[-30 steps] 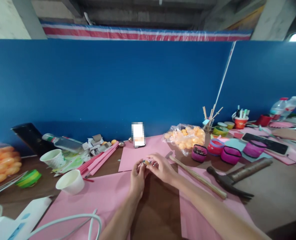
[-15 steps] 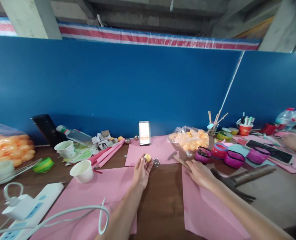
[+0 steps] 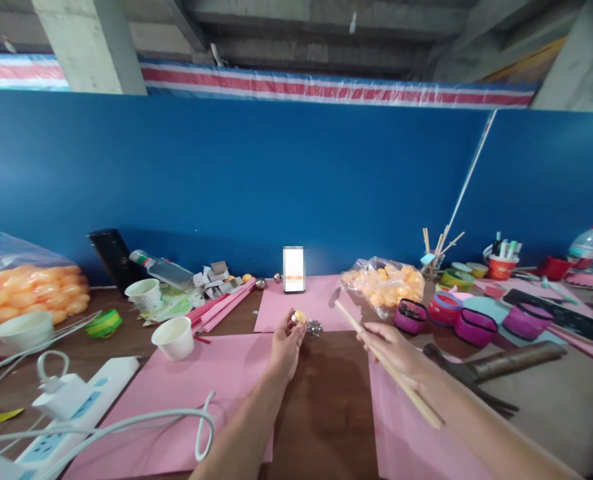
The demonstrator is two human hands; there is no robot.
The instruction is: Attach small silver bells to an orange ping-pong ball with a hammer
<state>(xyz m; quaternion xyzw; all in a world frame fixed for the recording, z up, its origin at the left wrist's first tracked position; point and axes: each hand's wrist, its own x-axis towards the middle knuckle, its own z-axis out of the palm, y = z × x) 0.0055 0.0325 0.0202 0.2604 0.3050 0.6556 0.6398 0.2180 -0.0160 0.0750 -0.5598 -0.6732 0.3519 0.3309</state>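
My left hand (image 3: 287,345) rests on the brown table (image 3: 326,400) and pinches a small yellow-orange ball (image 3: 299,317) between its fingertips. A small silvery metal piece (image 3: 315,327) lies just right of the ball on the table. My right hand (image 3: 387,347) grips the wooden handle of a small hammer (image 3: 376,353), lifted off the table, its metal head (image 3: 336,297) pointing up and left toward the ball. Pink paper sheets (image 3: 216,380) lie under and beside both arms.
A clear bag of orange balls (image 3: 383,282) sits behind my right hand, with pink and red pouches (image 3: 469,325) and a large dark hammer (image 3: 481,373) to its right. Paper cups (image 3: 175,337), a power strip (image 3: 76,413) and white cable lie left. A phone (image 3: 294,269) leans on the blue partition.
My right hand left the ball, reached right to the small hammer and lifted it by the handle. My left hand keeps the ball. The view shifted slightly.
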